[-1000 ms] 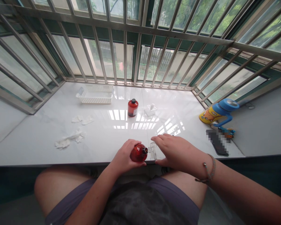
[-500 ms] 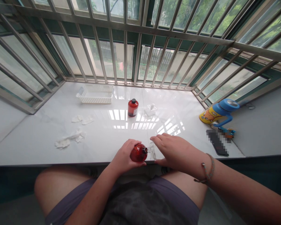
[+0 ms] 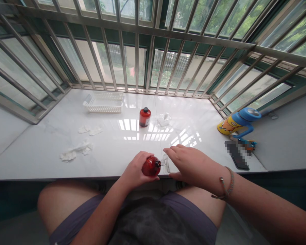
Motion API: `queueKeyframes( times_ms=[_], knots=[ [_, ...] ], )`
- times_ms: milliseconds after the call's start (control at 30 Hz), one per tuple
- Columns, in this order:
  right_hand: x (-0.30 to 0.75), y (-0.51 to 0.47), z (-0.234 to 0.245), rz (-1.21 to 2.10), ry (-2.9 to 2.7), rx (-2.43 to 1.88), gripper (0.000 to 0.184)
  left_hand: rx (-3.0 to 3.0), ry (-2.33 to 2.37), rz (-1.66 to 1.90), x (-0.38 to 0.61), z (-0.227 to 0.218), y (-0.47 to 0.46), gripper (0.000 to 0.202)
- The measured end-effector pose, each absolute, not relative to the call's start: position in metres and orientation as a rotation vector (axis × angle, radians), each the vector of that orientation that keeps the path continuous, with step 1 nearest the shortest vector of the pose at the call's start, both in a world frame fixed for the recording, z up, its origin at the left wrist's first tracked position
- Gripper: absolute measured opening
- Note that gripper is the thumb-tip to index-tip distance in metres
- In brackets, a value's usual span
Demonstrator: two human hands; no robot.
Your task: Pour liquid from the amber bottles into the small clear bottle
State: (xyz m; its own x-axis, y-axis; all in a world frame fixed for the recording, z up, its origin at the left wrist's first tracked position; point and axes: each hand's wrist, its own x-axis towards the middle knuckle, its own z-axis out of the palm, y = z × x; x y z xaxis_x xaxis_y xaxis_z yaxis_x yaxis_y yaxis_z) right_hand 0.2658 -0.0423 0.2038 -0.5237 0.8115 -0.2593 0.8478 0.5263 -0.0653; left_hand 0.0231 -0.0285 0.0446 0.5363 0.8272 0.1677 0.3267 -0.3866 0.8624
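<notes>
My left hand is wrapped round a reddish-brown glass bottle, which is tilted with its uncapped neck pointing right. The bottle's mouth meets the opening of a small clear glass container. Curled about that clear container is my right hand, thumb below and fingers above; the palm side is hidden from me. Both vessels are held at the front edge of the white counter. Farther back stands a second reddish-brown bottle, upright, with a black cap and a pale label.
A white perforated basket lies at the back left. Crumpled white tissues are in front of it. A small clear-and-white object is beside the capped bottle. To the right are a blue-and-yellow drinking bottle and a dark phone. Metal window bars rise behind.
</notes>
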Motion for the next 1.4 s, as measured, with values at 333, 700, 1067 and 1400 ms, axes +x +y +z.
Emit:
queueKeyframes(
  times_ms=[333, 700, 1067, 1400],
  knots=[
    [0.2672, -0.0425, 0.1994, -0.19, 2.585, 1.394, 0.055, 1.962, 0.935, 0.776, 0.0239, 0.0439, -0.0282, 0.082],
    [0.2635, -0.0445, 0.2046, -0.111, 2.575, 1.365, 0.059, 1.957, 0.943, 0.767, 0.0239, 0.0432, -0.0285, 0.081],
    [0.2636, -0.0481, 0.2042, -0.077, 2.58, 1.369, 0.059, 1.952, 0.944, 0.777, 0.0241, 0.0439, -0.0285, 0.081],
    [0.262, -0.0475, 0.2052, -0.045, 2.603, 1.347, 0.053, 1.952, 0.939, 0.784, 0.0241, 0.0452, -0.0281, 0.08]
  ],
)
